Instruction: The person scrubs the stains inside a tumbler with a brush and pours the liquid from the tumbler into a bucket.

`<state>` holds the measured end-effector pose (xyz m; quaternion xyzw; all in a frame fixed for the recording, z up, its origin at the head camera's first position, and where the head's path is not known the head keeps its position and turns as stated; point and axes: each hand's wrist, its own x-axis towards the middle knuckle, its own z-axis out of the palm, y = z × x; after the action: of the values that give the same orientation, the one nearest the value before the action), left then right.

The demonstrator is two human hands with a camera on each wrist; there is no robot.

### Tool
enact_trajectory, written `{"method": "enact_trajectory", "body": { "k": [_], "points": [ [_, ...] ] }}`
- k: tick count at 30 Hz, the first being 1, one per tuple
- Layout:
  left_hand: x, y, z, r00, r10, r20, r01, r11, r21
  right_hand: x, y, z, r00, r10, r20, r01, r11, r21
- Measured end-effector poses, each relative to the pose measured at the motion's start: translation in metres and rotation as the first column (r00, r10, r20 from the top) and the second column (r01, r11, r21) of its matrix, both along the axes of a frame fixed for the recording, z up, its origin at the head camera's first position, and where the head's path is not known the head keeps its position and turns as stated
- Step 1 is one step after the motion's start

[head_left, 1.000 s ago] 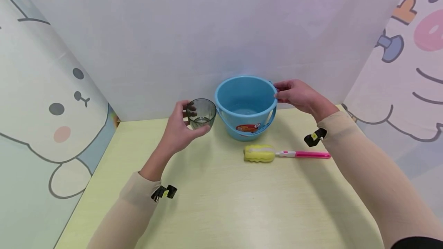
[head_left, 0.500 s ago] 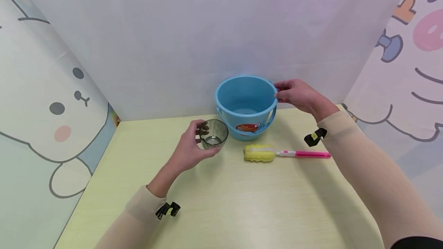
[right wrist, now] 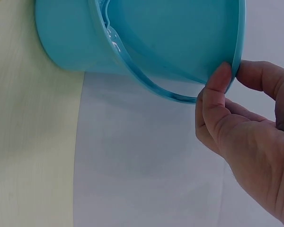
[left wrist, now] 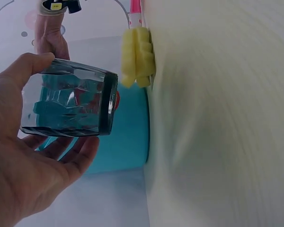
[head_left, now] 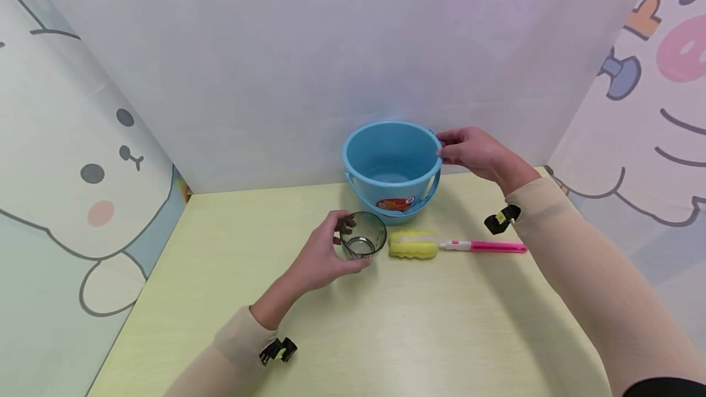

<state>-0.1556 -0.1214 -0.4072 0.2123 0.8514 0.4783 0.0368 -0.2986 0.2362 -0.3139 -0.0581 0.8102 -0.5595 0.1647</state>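
Observation:
My left hand [head_left: 322, 256] holds a smoky clear glass cup [head_left: 363, 236], its mouth facing up, in front of the bucket. The left wrist view shows the thumb on one side of the cup [left wrist: 68, 99] and the fingers on the other, with the cup's base above the table. At the back stands a light blue plastic bucket [head_left: 393, 192] with a red label. My right hand [head_left: 477, 153] pinches the bucket's rim at its right side between thumb and fingers. The bucket's handle [right wrist: 168, 94] hangs down, close by those fingers.
A cup brush with a yellow sponge head [head_left: 413, 245] and pink handle [head_left: 499, 247] lies on the pale wood table [head_left: 408, 329], just right of the cup. A white wall [head_left: 265, 66] rises behind the bucket; cartoon panels flank both sides.
The left hand has carried the cup from beside the bucket's left side toward the right and nearer me, close to the sponge head. The right hand and bucket stay in place.

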Motion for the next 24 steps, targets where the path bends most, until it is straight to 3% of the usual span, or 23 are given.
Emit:
{"method": "enact_trajectory", "body": {
  "k": [10, 24],
  "points": [
    [0.011, 0.015, -0.012, 0.996, -0.067, 0.056, 0.066, 0.997, 0.029, -0.002, 0.000, -0.001, 1.000, -0.004, -0.004, 0.004, 1.000, -0.002],
    [0.026, 0.027, -0.022, 0.975, -0.157, 0.157, 0.151, 0.987, 0.050, -0.002, -0.002, 0.000, 1.000, -0.003, -0.007, 0.003, 1.000, 0.014]
  ]
}}
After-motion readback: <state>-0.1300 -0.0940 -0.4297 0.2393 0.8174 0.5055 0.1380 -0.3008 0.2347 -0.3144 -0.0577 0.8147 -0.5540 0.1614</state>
